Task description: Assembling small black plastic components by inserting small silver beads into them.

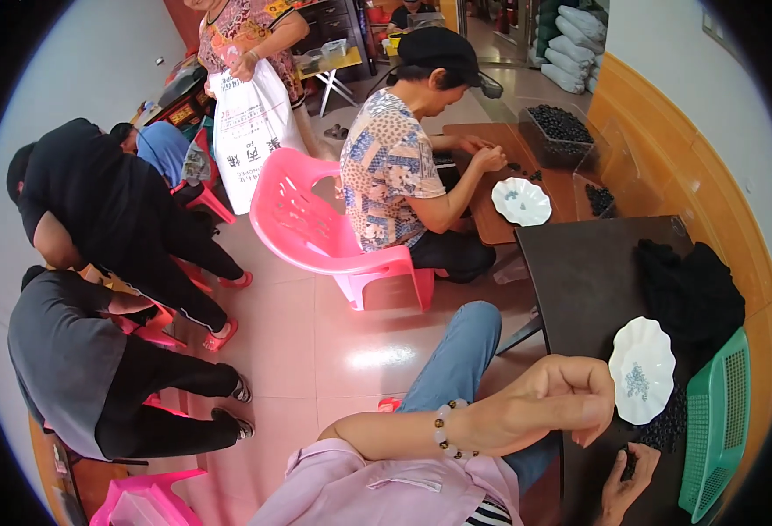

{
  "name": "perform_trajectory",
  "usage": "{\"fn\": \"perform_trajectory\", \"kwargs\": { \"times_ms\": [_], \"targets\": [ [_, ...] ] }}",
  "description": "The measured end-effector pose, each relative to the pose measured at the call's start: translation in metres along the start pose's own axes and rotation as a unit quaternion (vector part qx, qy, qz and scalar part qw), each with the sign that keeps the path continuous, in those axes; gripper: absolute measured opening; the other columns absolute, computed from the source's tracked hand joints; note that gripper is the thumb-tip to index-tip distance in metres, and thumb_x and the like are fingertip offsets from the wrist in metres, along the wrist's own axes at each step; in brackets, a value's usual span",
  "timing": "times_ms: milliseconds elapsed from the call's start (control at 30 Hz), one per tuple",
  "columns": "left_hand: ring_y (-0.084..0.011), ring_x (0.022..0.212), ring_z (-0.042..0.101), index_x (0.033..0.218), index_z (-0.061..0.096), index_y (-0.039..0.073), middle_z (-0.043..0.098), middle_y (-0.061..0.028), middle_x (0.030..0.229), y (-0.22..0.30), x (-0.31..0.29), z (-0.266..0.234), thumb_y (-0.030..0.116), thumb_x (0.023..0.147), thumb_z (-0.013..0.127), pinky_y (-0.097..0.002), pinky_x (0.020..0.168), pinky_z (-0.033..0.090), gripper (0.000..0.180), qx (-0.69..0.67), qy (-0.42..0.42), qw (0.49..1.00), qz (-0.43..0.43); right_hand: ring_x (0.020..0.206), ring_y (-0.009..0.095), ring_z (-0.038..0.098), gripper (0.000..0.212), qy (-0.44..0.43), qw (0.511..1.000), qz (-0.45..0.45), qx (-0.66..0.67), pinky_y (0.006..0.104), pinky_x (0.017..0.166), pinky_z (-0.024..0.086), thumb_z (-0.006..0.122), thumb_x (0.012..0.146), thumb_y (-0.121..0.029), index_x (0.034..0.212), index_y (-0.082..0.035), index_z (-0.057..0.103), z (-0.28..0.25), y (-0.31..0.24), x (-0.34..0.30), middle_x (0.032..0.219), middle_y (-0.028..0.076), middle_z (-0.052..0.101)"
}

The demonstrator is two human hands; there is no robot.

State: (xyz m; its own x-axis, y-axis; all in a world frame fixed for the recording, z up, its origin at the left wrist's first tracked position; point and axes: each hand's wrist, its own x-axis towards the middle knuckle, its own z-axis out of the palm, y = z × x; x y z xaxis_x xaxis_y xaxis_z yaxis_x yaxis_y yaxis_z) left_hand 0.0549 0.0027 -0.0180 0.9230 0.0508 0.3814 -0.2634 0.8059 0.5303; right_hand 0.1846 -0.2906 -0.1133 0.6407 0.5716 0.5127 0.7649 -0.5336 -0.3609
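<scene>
In the head view, the left hand is curled, thumb against bent fingers, beside the scalloped white plate; whether it pinches anything is hidden. The right hand, its forearm cut off, half curls beside dark pieces near the dark tabletop's right edge; its grip is unclear.

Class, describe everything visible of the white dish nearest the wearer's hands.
The white dish is shallow, with a wavy rim and a ceramic or plastic look. Blue-grey specks, printed or loose, I cannot tell, mark its middle. It lies face-up on the dark table, black pieces by its lower edge. The left hand appears at its left edge; contact is unclear.
</scene>
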Motion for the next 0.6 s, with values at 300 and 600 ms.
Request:
{"fn": "perform_trajectory", "kwargs": {
  "times_ms": [300,600],
  "targets": [
    [-0.0066,0.070,0.049,0.086,0.057,0.006,0.056,-0.0011,0.079,-0.064,-0.001,-0.033,0.034,0.100,0.053,-0.0210,0.065,0.039,0.031,-0.025,0.058,0.991,-0.121,0.080,0.033,0.061,0.016,0.027,0.997,-0.064,-0.046,0.0414,0.075,0.050,0.065,0.092,-0.015,0.093,0.001,0.067,-0.005,-0.018,0.016,0.091,0.016,0.065],
    [-0.0068,0.072,0.050,0.096,0.067,0.006,0.059,0.0007,0.087,-0.140,-0.022,-0.053,0.056,0.096,0.045,-0.0212,0.062,0.041,0.055,0.150,0.021,0.923,-0.355,0.065,0.036,0.062,0.021,-0.173,0.974,-0.147,-0.029,0.0417,0.061,0.051,0.062,0.093,-0.016,0.087,0.004,0.064,-0.031,-0.046,0.036,0.078,0.018,0.063]
  ]
}}
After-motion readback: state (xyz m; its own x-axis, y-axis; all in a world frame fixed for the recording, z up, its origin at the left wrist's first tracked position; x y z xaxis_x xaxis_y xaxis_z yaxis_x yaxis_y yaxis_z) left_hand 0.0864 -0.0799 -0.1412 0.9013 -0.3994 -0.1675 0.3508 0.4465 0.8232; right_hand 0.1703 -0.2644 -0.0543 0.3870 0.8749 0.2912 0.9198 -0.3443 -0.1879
